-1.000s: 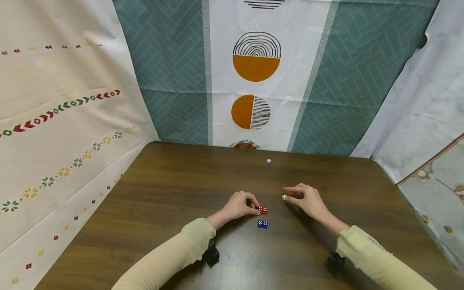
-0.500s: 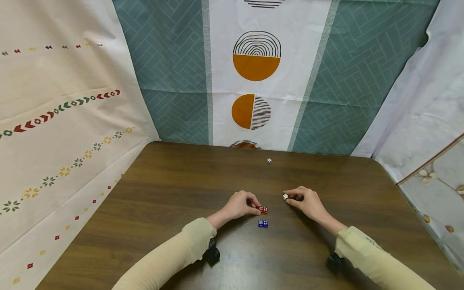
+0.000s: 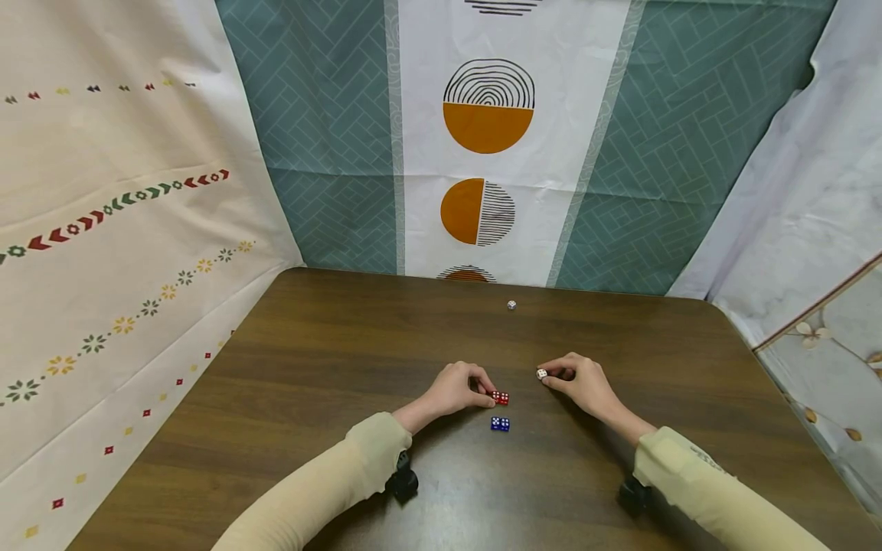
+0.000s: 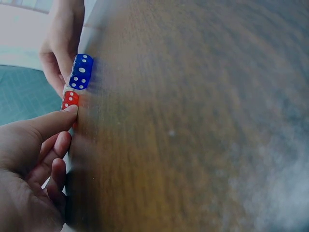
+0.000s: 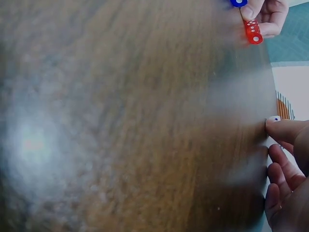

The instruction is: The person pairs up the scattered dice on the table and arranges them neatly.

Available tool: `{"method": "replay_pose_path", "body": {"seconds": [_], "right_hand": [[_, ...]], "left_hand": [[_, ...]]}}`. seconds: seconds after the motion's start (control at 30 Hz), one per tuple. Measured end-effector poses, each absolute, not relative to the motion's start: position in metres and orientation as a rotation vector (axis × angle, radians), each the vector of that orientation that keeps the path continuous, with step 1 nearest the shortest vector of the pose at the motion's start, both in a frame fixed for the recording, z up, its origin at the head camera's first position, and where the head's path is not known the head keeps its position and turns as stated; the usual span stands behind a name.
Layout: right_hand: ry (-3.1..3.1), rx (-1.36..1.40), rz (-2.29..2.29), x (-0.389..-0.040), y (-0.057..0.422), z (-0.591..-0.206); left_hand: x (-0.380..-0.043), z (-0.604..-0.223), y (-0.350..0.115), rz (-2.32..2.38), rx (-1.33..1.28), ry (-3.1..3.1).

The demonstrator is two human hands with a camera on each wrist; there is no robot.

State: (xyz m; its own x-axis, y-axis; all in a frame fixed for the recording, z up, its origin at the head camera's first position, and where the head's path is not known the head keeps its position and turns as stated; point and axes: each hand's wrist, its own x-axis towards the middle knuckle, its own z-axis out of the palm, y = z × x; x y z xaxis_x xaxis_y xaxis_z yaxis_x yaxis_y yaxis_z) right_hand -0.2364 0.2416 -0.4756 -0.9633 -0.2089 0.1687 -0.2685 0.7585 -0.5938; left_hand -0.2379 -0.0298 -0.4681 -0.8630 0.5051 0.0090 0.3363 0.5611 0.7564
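Two red dice [image 3: 502, 398] sit side by side on the wooden table. My left hand [image 3: 455, 389] pinches the left one between thumb and fingers; in the left wrist view the thumb presses on a red die [image 4: 70, 96]. To the right of the red pair, my right hand [image 3: 586, 386] pinches a white die [image 3: 542, 374] between thumb and index finger. In the right wrist view only a small part of that white die [image 5: 274, 119] shows past the thumb. Two blue dice [image 3: 500, 424] lie together just nearer to me than the red pair, touched by neither hand.
Another white die [image 3: 512, 304] lies close to the far edge of the table [image 3: 386, 321]. Patterned cloths hang behind the table and at both sides. Each wrist carries a small dark camera below the sleeve.
My right index finger has closed in, so the white die is now pinched against the thumb. The left hand and the red and blue dice stay in place.
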Motion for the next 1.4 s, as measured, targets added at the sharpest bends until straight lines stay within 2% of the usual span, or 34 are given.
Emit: {"method": "replay_pose_path", "body": {"seconds": [1.4], "right_hand": [[-2.874, 0.556, 1.05, -0.246, 0.186, -0.473]], "left_hand": [[-0.242, -0.467, -0.032, 1.159, 0.718, 2.596]]}}
